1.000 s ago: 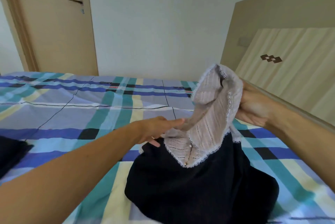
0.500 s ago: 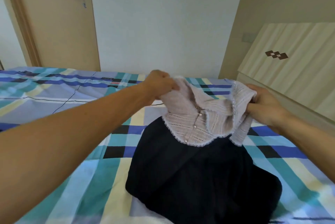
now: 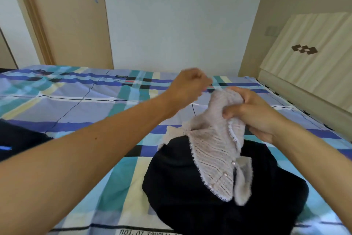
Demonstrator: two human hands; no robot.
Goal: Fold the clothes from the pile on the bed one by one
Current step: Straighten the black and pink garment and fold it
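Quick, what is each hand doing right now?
Left hand: curled, blurred; cannot tell whether it holds anything.
Right hand: gripping the pale knit cardigan.

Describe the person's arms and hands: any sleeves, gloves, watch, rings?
The left forearm and right forearm are bare to the frame edge, no sleeve showing. The left hand and right hand wear no gloves; no watch, bracelet or ring shows, though the left is motion-blurred.

Pale lace-trimmed knit top [image 3: 213,158] over dark garment [image 3: 190,196]
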